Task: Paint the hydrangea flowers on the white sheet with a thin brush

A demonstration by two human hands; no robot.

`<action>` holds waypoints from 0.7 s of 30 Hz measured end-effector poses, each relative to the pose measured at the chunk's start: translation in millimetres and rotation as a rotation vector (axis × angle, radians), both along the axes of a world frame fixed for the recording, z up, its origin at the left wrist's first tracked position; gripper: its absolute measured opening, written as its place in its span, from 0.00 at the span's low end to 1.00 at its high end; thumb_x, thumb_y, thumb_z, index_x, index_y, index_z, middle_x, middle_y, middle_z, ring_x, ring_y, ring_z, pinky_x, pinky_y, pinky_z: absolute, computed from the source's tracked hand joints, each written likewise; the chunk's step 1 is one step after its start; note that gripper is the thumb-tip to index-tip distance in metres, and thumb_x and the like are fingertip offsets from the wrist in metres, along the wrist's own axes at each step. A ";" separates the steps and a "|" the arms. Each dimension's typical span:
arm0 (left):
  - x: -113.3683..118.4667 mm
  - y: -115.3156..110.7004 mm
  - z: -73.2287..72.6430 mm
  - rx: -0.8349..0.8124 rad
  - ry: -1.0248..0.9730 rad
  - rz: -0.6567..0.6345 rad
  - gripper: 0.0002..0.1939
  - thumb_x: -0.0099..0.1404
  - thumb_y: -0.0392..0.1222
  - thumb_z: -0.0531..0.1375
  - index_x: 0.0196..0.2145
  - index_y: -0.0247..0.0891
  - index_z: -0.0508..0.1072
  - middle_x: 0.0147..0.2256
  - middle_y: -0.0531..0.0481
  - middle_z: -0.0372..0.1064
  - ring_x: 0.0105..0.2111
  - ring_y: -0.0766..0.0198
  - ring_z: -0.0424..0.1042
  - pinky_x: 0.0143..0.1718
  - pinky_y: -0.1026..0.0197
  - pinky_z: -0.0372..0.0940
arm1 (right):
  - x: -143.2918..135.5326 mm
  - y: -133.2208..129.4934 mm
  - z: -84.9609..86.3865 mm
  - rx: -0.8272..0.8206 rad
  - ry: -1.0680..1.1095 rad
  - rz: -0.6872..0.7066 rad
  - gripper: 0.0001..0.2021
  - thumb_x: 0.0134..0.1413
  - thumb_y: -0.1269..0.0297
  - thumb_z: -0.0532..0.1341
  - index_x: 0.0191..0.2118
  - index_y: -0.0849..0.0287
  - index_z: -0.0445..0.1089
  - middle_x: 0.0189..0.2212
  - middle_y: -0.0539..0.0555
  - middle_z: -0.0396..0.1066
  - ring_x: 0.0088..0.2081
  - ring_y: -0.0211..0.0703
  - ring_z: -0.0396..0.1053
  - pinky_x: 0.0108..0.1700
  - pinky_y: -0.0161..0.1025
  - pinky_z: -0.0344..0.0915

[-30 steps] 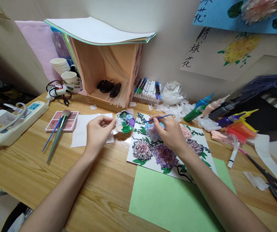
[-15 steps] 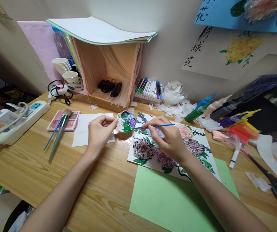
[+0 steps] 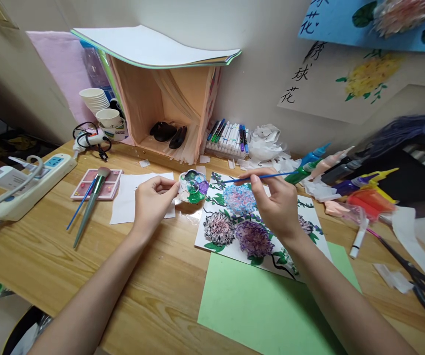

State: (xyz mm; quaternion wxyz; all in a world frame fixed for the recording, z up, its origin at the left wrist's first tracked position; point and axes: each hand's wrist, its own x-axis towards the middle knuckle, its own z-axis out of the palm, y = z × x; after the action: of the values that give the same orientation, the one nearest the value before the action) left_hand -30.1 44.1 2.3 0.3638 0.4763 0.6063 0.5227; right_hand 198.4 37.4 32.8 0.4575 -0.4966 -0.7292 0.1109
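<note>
My left hand pinches the edge of a small round paint palette, its wells stained green, purple and white. Between the closed fingers of my right hand is a thin blue paintbrush, its tip pointing left over the top of the flower picture. That picture is white, with raised blue, purple and black-and-pink blooms and painted green leaves. My right hand and wrist cover part of its right side. Partly beneath the picture lies a light green sheet.
Left of my hands, a large makeup-style brush and another blue brush rest across a pink case. White paper, a power strip, markers, paint bottles and black-handled scissors surround the work area.
My right hand has moved right and slightly up, carrying the brush tip away from the palette and over the picture. My left hand and the palette stay in place.
</note>
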 end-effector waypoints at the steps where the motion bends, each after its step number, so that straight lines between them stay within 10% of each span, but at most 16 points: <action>1: -0.1 -0.1 -0.1 0.002 0.000 -0.001 0.10 0.50 0.43 0.66 0.27 0.34 0.76 0.28 0.47 0.76 0.30 0.60 0.75 0.34 0.61 0.69 | 2.1 3.2 -1.8 -0.011 -0.025 -0.034 0.12 0.60 0.65 0.52 0.34 0.54 0.73 0.33 0.52 0.74 0.40 0.46 0.71 0.44 0.45 0.65; 21: -0.5 0.0 0.0 0.010 0.022 -0.005 0.09 0.51 0.42 0.66 0.28 0.32 0.75 0.28 0.47 0.76 0.30 0.60 0.75 0.34 0.61 0.70 | 3.6 14.6 -20.0 -0.088 -0.150 -0.074 0.12 0.57 0.67 0.53 0.31 0.57 0.74 0.34 0.53 0.75 0.40 0.46 0.70 0.44 0.43 0.64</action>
State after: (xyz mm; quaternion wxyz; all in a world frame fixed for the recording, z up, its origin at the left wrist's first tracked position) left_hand -30.6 44.1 2.3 0.3562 0.4854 0.6062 0.5197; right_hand 202.0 52.1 12.8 0.3830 -0.5496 -0.7372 0.0883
